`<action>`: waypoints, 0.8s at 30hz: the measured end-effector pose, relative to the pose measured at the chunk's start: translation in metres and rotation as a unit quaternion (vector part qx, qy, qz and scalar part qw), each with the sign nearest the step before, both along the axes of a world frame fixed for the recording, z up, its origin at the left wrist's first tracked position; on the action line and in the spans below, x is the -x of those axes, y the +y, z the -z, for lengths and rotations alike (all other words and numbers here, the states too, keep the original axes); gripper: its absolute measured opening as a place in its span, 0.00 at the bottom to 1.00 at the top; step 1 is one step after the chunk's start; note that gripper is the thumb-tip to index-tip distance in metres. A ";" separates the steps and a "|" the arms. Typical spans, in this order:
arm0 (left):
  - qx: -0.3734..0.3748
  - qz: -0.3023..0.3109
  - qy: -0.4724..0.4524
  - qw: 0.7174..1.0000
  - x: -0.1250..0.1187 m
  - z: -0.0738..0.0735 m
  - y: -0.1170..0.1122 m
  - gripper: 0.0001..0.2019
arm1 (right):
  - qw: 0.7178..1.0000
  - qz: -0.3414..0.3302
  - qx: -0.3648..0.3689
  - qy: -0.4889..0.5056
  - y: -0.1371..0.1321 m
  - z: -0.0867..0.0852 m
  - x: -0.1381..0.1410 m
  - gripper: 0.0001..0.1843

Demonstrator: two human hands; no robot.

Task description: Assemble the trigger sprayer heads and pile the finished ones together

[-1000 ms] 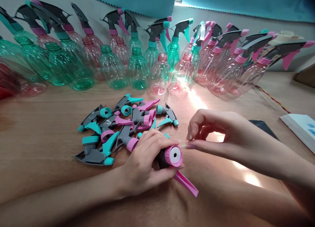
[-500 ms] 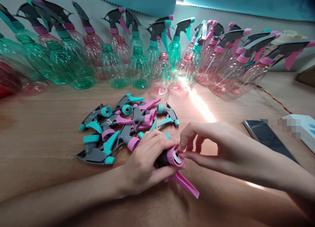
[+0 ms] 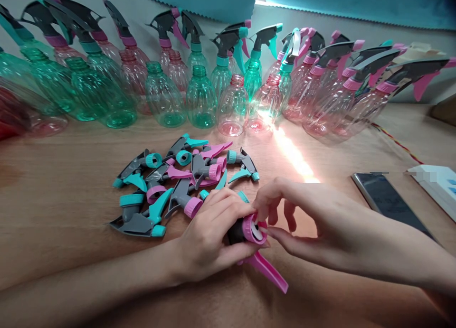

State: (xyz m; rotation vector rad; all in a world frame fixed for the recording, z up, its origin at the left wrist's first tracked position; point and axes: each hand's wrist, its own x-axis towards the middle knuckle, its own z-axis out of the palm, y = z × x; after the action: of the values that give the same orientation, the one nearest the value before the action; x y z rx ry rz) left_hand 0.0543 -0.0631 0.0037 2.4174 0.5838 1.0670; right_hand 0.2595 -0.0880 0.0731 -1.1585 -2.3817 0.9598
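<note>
My left hand (image 3: 210, 233) is wrapped round a dark spray head (image 3: 251, 238) with a pink screw cap and a pink trigger that sticks out down and to the right. My right hand (image 3: 302, 219) comes in from the right, its thumb and forefinger pinched at the open mouth of the pink cap; whatever they pinch is too small to make out. Both hands rest low over the wooden table (image 3: 53, 200). Just behind my left hand lies a pile of loose spray heads (image 3: 178, 181) in grey, teal and pink.
Rows of clear pink and green bottles (image 3: 199, 98) stand along the back, many with trigger heads fitted. A dark phone (image 3: 390, 202) lies at the right, a white box (image 3: 440, 185) beyond it. A sunlit streak crosses the table's middle.
My right hand has moved left from a short gap to the pink cap's mouth, uncovering the phone. My left hand has kept its grip on the spray head.
</note>
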 end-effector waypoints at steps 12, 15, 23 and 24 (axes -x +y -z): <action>0.012 0.008 0.018 1.000 0.002 -0.001 -0.001 0.09 | 0.999 0.008 -0.037 0.013 -0.003 0.005 0.005 0.29; 0.012 0.016 0.017 1.000 0.002 0.000 -0.001 0.08 | 0.999 0.013 -0.040 0.011 -0.006 0.005 0.007 0.30; 0.042 0.016 0.019 0.999 0.001 0.000 0.001 0.07 | 0.998 0.025 -0.065 0.000 -0.006 0.004 0.004 0.26; 0.043 0.013 0.018 0.999 0.001 0.000 0.001 0.08 | 0.997 0.025 -0.068 -0.002 -0.006 0.004 0.003 0.26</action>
State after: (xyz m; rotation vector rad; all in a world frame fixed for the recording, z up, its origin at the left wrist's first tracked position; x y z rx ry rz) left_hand 0.0536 -0.0617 0.0035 2.3689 0.5963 0.9692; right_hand 0.2560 -0.0936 0.0694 -1.1650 -2.3680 0.7676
